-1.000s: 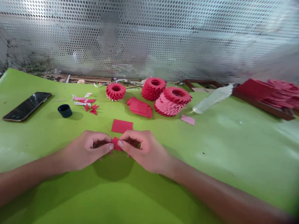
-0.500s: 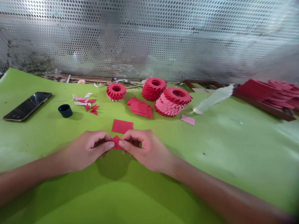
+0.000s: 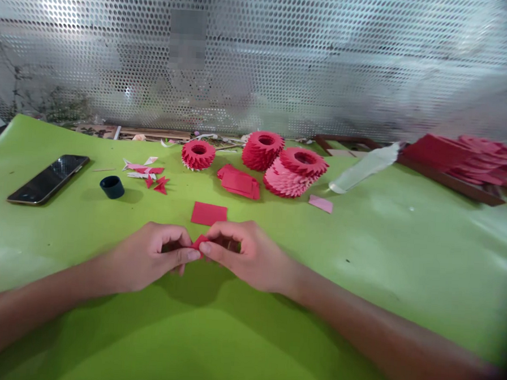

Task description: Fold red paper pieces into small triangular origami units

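Observation:
A small folded piece of red paper is pinched between both hands, low over the green table cover. My left hand grips its left side with thumb and forefinger closed. On the other side, my right hand pinches the same paper, its thumb close to the left thumb. Fingers hide much of the paper. Just beyond the hands lies a flat red paper rectangle. Farther back rests a loose stack of red paper pieces.
Behind stand ring-shaped folded-paper pieces: a small red one, a taller red one and a pink-and-red one. A phone, dark ring-shaped cup and folded scraps lie left; a clear bottle and paper-filled tray right.
The folded red paper has tilted and shows less of its face. My left thumb has shifted right, bringing both thumbs closer together. The view has moved slightly.

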Tool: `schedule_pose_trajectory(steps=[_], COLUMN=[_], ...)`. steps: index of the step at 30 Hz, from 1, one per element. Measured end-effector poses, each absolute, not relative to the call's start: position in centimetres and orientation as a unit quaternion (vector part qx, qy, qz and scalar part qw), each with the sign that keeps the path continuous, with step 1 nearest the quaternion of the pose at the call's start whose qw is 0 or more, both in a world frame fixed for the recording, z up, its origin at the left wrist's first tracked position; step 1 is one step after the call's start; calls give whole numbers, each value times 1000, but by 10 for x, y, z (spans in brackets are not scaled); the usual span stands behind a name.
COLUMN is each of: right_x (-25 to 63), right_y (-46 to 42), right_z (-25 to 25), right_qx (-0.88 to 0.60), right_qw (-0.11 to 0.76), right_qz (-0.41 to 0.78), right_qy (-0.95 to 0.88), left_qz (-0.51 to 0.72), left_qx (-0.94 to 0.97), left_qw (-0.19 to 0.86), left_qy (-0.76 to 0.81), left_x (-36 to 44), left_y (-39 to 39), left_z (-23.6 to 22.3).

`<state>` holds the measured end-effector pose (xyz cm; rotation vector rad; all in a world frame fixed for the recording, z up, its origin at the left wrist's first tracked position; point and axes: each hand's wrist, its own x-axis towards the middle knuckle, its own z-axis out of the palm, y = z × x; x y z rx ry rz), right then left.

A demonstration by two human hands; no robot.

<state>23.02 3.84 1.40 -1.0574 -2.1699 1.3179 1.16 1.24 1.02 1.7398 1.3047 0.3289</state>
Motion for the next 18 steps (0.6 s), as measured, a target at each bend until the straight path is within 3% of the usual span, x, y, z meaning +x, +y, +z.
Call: schedule_pose_trajectory(steps=[10, 18], right_x=[229, 231], right_y=[37, 39], right_z=[14, 15], right_qx=[-372, -385], right_qw=[194, 188], right_qz=[577, 552], right_qy=[-701, -715], left_qz=[168, 152], left_qx=[689, 732], left_qw=[504, 441], left_qy=[493, 496], left_x=[11, 9], left_y=[14, 15], left_z=[14, 14])
